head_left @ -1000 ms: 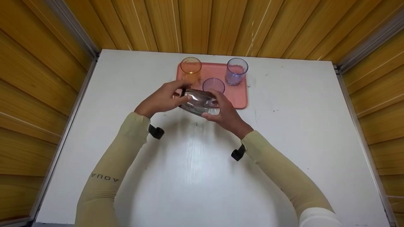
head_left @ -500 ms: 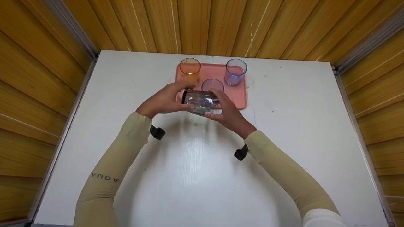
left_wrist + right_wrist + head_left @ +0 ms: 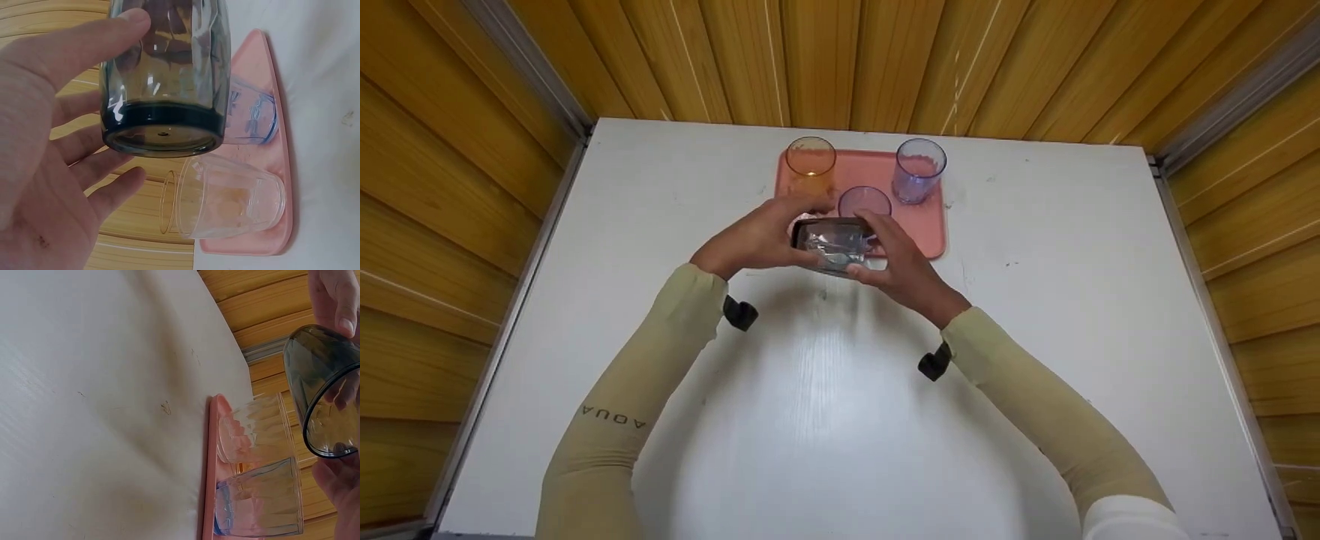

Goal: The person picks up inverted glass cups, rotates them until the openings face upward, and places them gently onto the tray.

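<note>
Both hands hold a dark grey see-through tumbler [image 3: 834, 241] on its side above the front of a pink tray [image 3: 928, 236]. My left hand [image 3: 761, 238] grips it near the base, its thumb pressed on the side of the tumbler [image 3: 163, 84] in the left wrist view. At the other end my right hand [image 3: 909, 268] holds the rim between thumb and fingers. The right wrist view looks partly into the mouth of the tumbler [image 3: 320, 371]. Some fingers are hidden behind it.
On the tray stand an orange glass [image 3: 812, 169], a blue glass [image 3: 919, 172] and a purple-rimmed glass [image 3: 865, 201]. A clear glass [image 3: 230, 199] shows in the left wrist view. The white table [image 3: 825, 420] meets wood-patterned walls [image 3: 885, 67].
The tumbler has turned from a slant to nearly level. My left thumb has slid lower along it. Both hands stay over the tray's front edge.
</note>
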The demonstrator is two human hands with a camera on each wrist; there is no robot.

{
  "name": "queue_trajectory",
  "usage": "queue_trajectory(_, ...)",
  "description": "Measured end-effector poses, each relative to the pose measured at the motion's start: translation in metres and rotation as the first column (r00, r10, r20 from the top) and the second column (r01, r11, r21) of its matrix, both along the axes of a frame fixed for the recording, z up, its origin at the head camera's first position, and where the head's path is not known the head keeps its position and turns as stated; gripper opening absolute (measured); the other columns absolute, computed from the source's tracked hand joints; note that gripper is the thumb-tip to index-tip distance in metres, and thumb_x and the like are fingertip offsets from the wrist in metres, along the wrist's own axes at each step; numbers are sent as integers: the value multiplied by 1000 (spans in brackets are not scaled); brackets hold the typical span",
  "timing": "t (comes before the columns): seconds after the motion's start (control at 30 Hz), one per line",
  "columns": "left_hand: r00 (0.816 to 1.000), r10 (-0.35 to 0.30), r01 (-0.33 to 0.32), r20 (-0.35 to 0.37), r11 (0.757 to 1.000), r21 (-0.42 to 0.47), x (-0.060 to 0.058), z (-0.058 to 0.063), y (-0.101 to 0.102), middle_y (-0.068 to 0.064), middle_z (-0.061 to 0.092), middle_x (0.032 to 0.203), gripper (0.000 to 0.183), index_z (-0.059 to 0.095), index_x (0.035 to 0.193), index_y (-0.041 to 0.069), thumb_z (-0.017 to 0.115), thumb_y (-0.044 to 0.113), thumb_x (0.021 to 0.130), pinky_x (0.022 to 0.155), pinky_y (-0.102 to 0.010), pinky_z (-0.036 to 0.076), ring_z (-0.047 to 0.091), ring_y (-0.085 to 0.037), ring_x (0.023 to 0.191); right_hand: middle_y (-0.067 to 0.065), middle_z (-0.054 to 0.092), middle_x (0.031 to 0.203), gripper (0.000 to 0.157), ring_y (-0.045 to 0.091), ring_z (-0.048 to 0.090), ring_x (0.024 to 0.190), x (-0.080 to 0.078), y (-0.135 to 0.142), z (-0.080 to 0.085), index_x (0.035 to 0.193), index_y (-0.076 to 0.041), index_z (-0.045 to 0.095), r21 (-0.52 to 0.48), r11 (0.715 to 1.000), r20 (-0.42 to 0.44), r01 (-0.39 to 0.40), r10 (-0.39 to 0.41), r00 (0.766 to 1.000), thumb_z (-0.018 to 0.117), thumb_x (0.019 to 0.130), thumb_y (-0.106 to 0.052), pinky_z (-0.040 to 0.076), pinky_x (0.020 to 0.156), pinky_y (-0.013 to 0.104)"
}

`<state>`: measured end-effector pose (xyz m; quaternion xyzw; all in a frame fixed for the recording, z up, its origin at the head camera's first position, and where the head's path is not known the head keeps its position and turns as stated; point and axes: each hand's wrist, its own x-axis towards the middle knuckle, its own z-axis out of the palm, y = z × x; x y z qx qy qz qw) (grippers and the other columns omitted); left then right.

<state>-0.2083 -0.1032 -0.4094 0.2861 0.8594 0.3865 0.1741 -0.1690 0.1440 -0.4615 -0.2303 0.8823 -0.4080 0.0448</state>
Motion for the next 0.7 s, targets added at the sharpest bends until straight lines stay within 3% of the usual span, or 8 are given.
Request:
queue_trajectory(0.3,998,-59,59,-14,998,32,0,-2,5,7,54,134,80,49,139,29,88,28,69,106,-41,45,52,-14,118,-1,40,143,75,15,46,126,0,-3,3,148,-22,29,17,1000,-14,-12,13,1000,65,88,-47,51,99,35)
queue_trajectory(0.53,997,-68,68,-29,998,13,0,-1,6,8,56,132,80,50,138,30,88,25,69,106,-40,45,52,-13,117,-2,40,144,73,18,45,128,0,-4,4,148,-31,28,21,1000,-19,-20,21,1000,65,88,-48,51,100,36)
queue_trajectory(0.7,994,-97,97,-57,995,8,0,-2,8,7,58,130,74,53,135,28,87,23,70,105,-40,46,54,-13,115,-1,40,143,74,17,46,126,-1,-5,2,148,-26,28,21,1000,-16,-20,20,1000,66,88,-48,51,100,35)
